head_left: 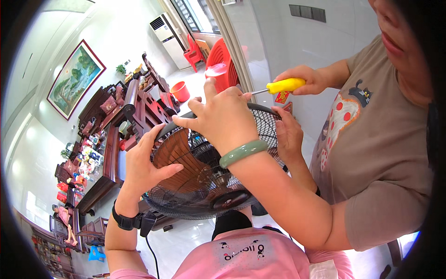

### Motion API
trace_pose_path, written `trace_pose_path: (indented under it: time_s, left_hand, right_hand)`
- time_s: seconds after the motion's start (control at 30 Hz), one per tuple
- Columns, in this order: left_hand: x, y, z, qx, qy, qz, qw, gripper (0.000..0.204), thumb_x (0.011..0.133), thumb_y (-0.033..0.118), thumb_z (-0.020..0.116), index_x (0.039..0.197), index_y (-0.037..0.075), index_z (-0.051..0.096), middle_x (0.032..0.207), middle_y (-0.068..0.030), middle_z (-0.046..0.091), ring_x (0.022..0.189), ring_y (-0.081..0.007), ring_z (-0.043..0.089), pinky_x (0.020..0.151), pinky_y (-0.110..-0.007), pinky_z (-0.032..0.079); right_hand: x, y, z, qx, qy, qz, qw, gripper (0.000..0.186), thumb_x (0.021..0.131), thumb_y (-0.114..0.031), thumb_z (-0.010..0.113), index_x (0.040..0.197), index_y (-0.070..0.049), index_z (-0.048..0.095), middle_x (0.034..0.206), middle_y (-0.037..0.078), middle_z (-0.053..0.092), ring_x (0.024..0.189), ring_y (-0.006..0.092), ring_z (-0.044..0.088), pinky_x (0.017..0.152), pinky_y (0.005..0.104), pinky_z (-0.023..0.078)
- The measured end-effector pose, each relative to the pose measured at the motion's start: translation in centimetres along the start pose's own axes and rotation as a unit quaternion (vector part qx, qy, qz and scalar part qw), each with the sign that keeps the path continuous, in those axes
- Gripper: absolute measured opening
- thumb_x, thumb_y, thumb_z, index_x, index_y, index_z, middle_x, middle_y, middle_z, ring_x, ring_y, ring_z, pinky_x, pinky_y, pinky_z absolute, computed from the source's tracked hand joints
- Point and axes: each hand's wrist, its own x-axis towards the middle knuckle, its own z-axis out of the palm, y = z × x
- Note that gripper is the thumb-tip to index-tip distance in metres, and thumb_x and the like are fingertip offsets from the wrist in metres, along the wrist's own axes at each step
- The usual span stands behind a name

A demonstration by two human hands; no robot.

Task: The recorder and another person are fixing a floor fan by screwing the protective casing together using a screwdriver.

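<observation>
My left hand [144, 162], with a black watch, grips the left rim of a black wire fan cage [190, 190] containing brown blades, thumb raised. My right hand [288, 132] holds the cage's right rim, its arm partly hidden behind a co-worker's forearm. The co-worker's left hand [223, 116], wearing a green bangle [243, 152], rests over the top of the cage. Their other hand [302, 79] holds a yellow-handled screwdriver [282, 85], its shaft pointing at the top rim beside those fingers.
The co-worker [371, 158] stands close on my right. Dark wooden furniture [107, 172] with cluttered items lines the left, with another person [65, 218] farther back and a blue stool [96, 253]. Red stacked chairs [220, 56] and a red bucket [180, 91] are beyond. A black cord [153, 255] hangs below.
</observation>
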Motion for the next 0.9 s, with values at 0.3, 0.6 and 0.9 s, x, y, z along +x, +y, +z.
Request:
trace_pose_path:
  time_s: [0.3, 0.6, 0.9]
  left_hand:
    - [-1.1, -0.6, 0.0, -0.006, 0.004, -0.021, 1.000, 0.096, 0.064, 0.048, 0.092, 0.142, 0.007, 0.053, 0.116, -0.0153, 0.070, 0.093, -0.0285, 0.071, 0.083, -0.037, 0.056]
    - [-1.1, -0.8, 0.0, -0.004, 0.006, -0.006, 1.000, 0.095, 0.064, 0.043, 0.093, 0.143, 0.008, 0.053, 0.121, -0.0158, 0.070, 0.103, -0.0309, 0.071, 0.090, -0.038, 0.055]
    - [-0.6, -1.0, -0.1, -0.013, 0.007, 0.004, 1.000, 0.095, 0.064, 0.044, 0.093, 0.142, 0.007, 0.053, 0.122, -0.0161, 0.070, 0.107, -0.0327, 0.071, 0.089, -0.039, 0.056]
  right_hand:
    - [-0.8, -0.1, -0.1, -0.068, -0.019, -0.051, 0.996, 0.036, 0.101, -0.046, 0.051, 0.135, -0.042, 0.064, 0.160, 0.012, 0.040, 0.115, 0.0442, 0.064, 0.089, 0.0571, 0.057]
    - [-1.3, -0.7, -0.5, -0.073, -0.019, -0.076, 0.994, 0.045, 0.099, -0.045, 0.061, 0.143, -0.037, 0.057, 0.164, 0.012, 0.030, 0.122, 0.0441, 0.056, 0.095, 0.0612, 0.053]
    - [-2.6, 0.5, 2.5, -0.048, 0.183, -0.199, 0.961, 0.061, 0.090, -0.042, 0.070, 0.136, -0.006, 0.052, 0.151, 0.012, 0.045, 0.135, 0.0292, 0.045, 0.121, 0.0492, 0.025]
